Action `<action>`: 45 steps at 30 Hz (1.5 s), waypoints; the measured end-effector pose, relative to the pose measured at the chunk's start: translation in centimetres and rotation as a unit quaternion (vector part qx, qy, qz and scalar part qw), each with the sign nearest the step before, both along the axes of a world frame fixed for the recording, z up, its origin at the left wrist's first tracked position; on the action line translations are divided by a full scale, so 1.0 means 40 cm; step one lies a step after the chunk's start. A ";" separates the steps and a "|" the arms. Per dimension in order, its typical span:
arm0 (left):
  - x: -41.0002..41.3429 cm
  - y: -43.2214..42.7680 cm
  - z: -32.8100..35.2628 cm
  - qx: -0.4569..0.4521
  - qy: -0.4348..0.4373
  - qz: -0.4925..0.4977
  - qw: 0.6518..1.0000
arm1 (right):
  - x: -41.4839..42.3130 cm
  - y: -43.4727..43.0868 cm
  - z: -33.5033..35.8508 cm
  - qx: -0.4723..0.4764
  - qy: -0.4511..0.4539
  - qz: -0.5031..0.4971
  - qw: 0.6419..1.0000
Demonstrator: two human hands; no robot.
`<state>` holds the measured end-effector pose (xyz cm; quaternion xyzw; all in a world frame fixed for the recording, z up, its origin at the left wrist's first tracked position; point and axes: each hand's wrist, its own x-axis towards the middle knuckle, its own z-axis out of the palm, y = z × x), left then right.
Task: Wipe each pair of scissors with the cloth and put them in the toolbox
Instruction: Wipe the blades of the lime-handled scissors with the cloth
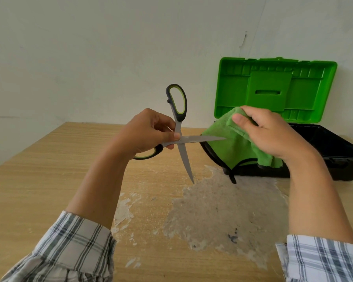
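Steel scissors (184, 157), black-and-green handles, splayed: I am watching the left hand (147, 131) pinching their pivot. Green fleecy cloth (230, 147): right hand (273, 135) is gripping it beside one blade tip, before the green-lidded black toolbox (306, 92).

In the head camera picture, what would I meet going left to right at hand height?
The left hand → open steel scissors with black-and-green handles, pinched by that hand → fluffy green cloth → right hand gripping it. The black plastic toolbox with the green lid spans behind the cloth and hand, so it is left out.
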<state>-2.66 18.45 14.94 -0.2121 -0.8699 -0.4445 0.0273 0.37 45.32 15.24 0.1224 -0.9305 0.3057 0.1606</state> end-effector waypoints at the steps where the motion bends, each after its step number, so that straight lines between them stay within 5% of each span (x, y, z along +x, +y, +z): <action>1: 0.000 0.004 -0.001 0.000 -0.001 -0.003 1.000 | 0.003 -0.015 0.003 0.000 -0.001 0.013 1.000; 11: 0.001 0.020 -0.010 0.012 0.017 0.014 1.000 | -0.016 -0.114 -0.014 0.095 -0.029 0.106 0.989; 19: 0.002 0.027 -0.013 0.016 0.018 0.013 1.000 | -0.041 -0.129 -0.042 0.136 0.029 0.083 0.987; 32: 0.018 0.015 0.003 0.022 0.006 0.025 0.999 | -0.024 -0.070 -0.025 0.086 0.004 0.077 0.993; 45: 0.007 -0.035 0.014 0.047 -0.003 0.048 0.998 | 0.006 0.040 -0.011 -0.024 0.044 -0.056 0.997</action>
